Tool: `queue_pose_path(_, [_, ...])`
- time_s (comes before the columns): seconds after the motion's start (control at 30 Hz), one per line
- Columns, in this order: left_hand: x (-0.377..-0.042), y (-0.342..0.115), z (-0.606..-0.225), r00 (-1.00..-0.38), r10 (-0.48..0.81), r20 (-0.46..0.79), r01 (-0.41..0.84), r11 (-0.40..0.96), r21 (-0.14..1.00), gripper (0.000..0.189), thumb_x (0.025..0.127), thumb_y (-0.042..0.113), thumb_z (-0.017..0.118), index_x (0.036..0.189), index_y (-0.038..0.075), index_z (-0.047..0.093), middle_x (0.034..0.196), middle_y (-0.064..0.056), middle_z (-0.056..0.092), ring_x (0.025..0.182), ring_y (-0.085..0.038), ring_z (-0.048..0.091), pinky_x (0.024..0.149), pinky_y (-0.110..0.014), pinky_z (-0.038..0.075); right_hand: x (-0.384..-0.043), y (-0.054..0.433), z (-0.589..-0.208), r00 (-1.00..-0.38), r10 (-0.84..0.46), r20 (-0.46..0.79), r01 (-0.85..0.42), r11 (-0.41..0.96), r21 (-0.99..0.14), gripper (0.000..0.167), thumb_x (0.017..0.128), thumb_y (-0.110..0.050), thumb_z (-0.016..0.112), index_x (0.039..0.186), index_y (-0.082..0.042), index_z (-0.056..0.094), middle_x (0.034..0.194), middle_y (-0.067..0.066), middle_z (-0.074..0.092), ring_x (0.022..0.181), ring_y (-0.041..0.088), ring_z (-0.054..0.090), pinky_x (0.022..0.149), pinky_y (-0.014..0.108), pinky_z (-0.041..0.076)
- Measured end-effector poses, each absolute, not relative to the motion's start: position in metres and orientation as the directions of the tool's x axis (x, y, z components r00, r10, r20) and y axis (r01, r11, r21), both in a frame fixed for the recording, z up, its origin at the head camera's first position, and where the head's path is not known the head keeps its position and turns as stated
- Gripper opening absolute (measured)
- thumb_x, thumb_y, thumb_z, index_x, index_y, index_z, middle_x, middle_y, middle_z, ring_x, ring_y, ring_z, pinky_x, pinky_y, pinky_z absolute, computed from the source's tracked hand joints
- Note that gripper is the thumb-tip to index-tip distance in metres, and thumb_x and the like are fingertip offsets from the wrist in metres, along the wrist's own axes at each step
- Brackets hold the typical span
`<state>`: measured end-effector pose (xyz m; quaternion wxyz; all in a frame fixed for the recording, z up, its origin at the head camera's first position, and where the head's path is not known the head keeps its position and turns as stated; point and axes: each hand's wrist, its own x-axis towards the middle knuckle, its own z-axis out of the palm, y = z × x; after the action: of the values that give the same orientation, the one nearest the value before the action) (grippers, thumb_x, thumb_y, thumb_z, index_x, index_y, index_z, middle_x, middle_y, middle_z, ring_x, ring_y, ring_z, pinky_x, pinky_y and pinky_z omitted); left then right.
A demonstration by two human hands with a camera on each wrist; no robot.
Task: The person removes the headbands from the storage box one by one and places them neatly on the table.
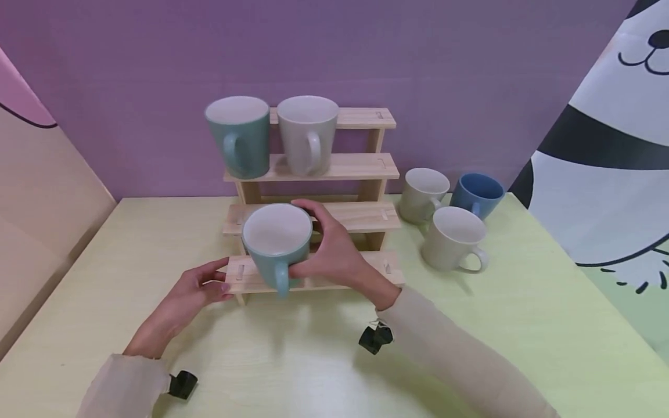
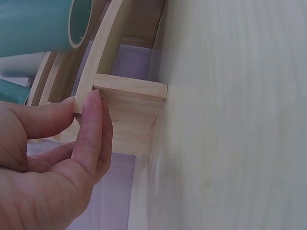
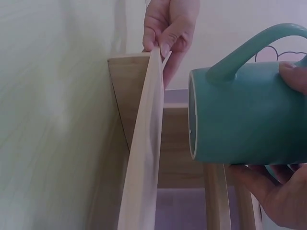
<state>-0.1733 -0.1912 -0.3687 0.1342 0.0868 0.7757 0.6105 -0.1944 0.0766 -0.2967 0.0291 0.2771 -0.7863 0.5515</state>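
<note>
My right hand [image 1: 334, 247] grips a teal mug [image 1: 277, 255] with a white inside, its handle facing me. The mug overlaps the lowest board of a wooden tiered rack [image 1: 360, 217] in the head view. From the right wrist, a gap shows between the mug's base and that board [image 3: 144, 143]. My left hand [image 1: 195, 296] pinches the left end of the lowest board, thumb on top and fingers underneath, as the left wrist view shows. Another teal mug [image 1: 248, 145] and a white mug [image 1: 300, 139] stand side by side on the second board from the top.
To the right of the rack, two off-white mugs [image 1: 425, 191] and a blue mug [image 1: 483, 194] are grouped on the pale wooden table [image 1: 292, 371]. A purple backdrop [image 1: 418, 64] rises behind the rack. A panda picture [image 1: 606, 174] is at the right.
</note>
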Motion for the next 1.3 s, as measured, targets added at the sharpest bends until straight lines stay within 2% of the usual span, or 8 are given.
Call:
queue_pose_path(0.33, [-0.175, -0.191, -0.368, -0.948, 0.3, -0.105, -0.028, 0.25, 0.968, 0.063, 0.092, -0.006, 0.051, 0.147, -0.009, 0.022, 0.12, -0.028, 0.043, 0.095, -0.018, 0.057, 0.084, -0.027, 0.058, -0.191, 0.103, -0.294, -0.858, -0.367, 0.359, -0.464, 0.255, -0.848, 0.096, 0.055, 0.001, 0.086, 0.138, -0.006, 0.04, 0.129, 0.013, 0.052, 0.114, 0.029, 0.053, 0.098, 0.044, 0.047])
queue_pose_path(0.83, [-0.175, -0.19, -0.368, -0.947, 0.308, -0.093, -0.018, 0.239, 0.971, 0.062, 0.092, -0.007, 0.05, 0.146, -0.012, 0.02, 0.118, -0.027, 0.045, 0.092, -0.011, 0.058, 0.083, -0.027, 0.058, -0.178, 0.145, -0.287, -0.902, -0.33, 0.279, -0.375, 0.279, -0.884, 0.097, 0.056, 0.006, 0.085, 0.139, -0.012, 0.038, 0.129, 0.012, 0.049, 0.111, 0.031, 0.054, 0.091, 0.045, 0.054])
queue_pose_path(1.1, [-0.175, -0.19, -0.367, -0.947, 0.301, -0.113, -0.027, 0.275, 0.961, 0.062, 0.093, -0.005, 0.051, 0.146, -0.01, 0.021, 0.118, -0.027, 0.044, 0.094, -0.016, 0.058, 0.084, -0.028, 0.058, -0.175, 0.168, -0.289, -0.911, -0.296, 0.287, -0.372, 0.291, -0.881, 0.097, 0.057, 0.006, 0.085, 0.14, -0.012, 0.038, 0.131, 0.011, 0.047, 0.114, 0.03, 0.051, 0.091, 0.046, 0.054])
queue_pose_path(1.2, [-0.175, -0.19, -0.366, -0.947, 0.3, -0.116, -0.027, 0.284, 0.958, 0.062, 0.092, -0.006, 0.051, 0.146, -0.01, 0.02, 0.119, -0.027, 0.044, 0.094, -0.017, 0.058, 0.084, -0.027, 0.058, -0.172, 0.177, -0.289, -0.913, -0.293, 0.283, -0.368, 0.296, -0.882, 0.097, 0.058, 0.007, 0.084, 0.141, -0.011, 0.036, 0.132, 0.011, 0.047, 0.115, 0.03, 0.05, 0.091, 0.042, 0.054])
queue_pose_path(1.3, [-0.175, -0.19, -0.366, -0.946, 0.302, -0.116, -0.029, 0.278, 0.96, 0.063, 0.092, -0.006, 0.051, 0.147, -0.01, 0.02, 0.118, -0.027, 0.044, 0.094, -0.016, 0.057, 0.083, -0.027, 0.058, -0.17, 0.186, -0.289, -0.916, -0.29, 0.276, -0.361, 0.3, -0.883, 0.097, 0.06, 0.007, 0.082, 0.142, -0.01, 0.034, 0.133, 0.012, 0.045, 0.116, 0.029, 0.049, 0.09, 0.033, 0.055])
